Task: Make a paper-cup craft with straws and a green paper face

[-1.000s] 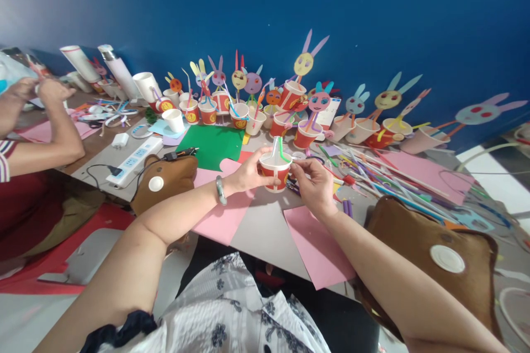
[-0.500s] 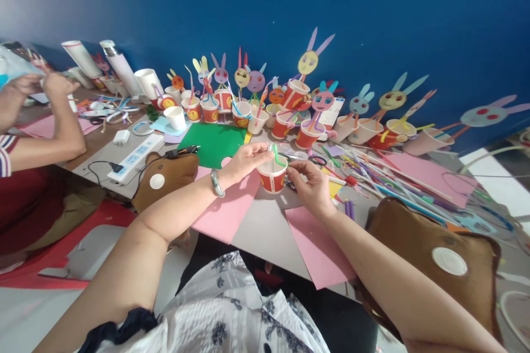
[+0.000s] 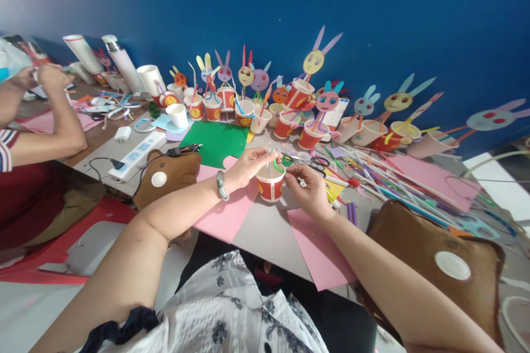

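A red paper cup (image 3: 270, 185) stands on the grey table (image 3: 265, 231) between my hands. My left hand (image 3: 248, 164), with a bangle at the wrist, pinches a green straw (image 3: 276, 164) above the cup's rim. My right hand (image 3: 307, 188) is closed at the cup's right side, fingertips at the rim and the straw. Pink paper sheets (image 3: 226, 215) lie under and beside the cup.
A row of cup rabbits (image 3: 306, 94) with paper ears lines the blue wall. A green sheet (image 3: 215, 142), scissors (image 3: 315, 162), loose straws (image 3: 389, 182), a power strip (image 3: 134, 154) and two brown pouches (image 3: 169, 174) lie around. Another person's arms (image 3: 37, 116) work at the left.
The cup has come down from in the air to the table. My left hand moved from the cup's side up to the straw over its rim.
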Available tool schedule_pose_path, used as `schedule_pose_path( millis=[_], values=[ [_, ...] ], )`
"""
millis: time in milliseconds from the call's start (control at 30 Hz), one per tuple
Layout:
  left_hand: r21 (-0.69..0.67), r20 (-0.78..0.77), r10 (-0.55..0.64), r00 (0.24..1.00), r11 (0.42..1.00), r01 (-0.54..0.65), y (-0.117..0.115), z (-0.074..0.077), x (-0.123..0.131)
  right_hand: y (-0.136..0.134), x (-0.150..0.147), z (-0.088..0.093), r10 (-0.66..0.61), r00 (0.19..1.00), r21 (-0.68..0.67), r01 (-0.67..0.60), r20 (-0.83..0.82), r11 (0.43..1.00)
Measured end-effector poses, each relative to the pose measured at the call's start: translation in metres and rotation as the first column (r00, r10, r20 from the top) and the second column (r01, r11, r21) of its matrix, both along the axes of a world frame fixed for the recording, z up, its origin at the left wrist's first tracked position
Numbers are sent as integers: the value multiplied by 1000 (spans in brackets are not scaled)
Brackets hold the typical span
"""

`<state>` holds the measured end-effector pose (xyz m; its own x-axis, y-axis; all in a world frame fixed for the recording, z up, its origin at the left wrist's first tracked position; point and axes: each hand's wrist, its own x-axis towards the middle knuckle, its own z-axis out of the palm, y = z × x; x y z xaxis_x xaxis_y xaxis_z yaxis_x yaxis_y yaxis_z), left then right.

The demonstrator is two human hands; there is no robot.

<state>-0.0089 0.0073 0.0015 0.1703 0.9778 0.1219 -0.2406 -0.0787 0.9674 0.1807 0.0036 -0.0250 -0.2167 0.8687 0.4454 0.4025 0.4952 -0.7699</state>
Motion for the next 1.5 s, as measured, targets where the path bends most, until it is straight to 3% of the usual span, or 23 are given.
schedule_pose_path(
  millis=[267, 667, 867, 967, 1033, 1067, 1133, 1200, 1267, 1367, 1500],
  values=[
    [9, 16, -38, 999, 999, 38, 5, -5, -2, 2, 1, -1, -78, 997, -6, 78, -2, 997],
    [-108, 95, -45, 994, 993, 55, 4, -9, 0, 0, -1, 0, -29, 998, -32, 27, -48, 999],
    [-187, 179, -29, 983, 980, 63, 6, -9, 1, 12, 14, 20, -36, 994, -81, 27, -104, 996],
    [-233, 169, -41, 985, 969, 80, 5, -7, 1, 26, 36, 35, -72, 997, -91, 71, -5, 993],
    [-269, 148, -59, 987, 958, 98, 4, -7, 1, 38, 54, 40, -53, 978, -98, 74, 199, 992],
    [-286, 139, -72, 988, 952, 110, 3, -6, 1, 44, 63, 40, -42, 939, -89, 76, 341, 993],
    [-314, 121, -105, 987, 939, 138, 1, -5, 0, 54, 79, 34, -56, 787, -47, 107, 614, 993],
    [-337, 97, -145, 985, 926, 169, -1, -3, 0, 60, 90, 24, -76, 645, -28, 149, 760, 988],
    [-351, 81, -175, 981, 917, 193, -4, -1, 0, 63, 95, 14, -64, 606, -50, 169, 793, 984],
    [-348, 86, -198, 976, 912, 216, -5, -2, 2, 63, 94, 4, -50, 613, -118, 230, 789, 966],
    [-361, 102, -220, 970, 901, 242, -5, -6, 4, 61, 86, 12, -19, 618, -178, 255, 786, 951]
  ],
)
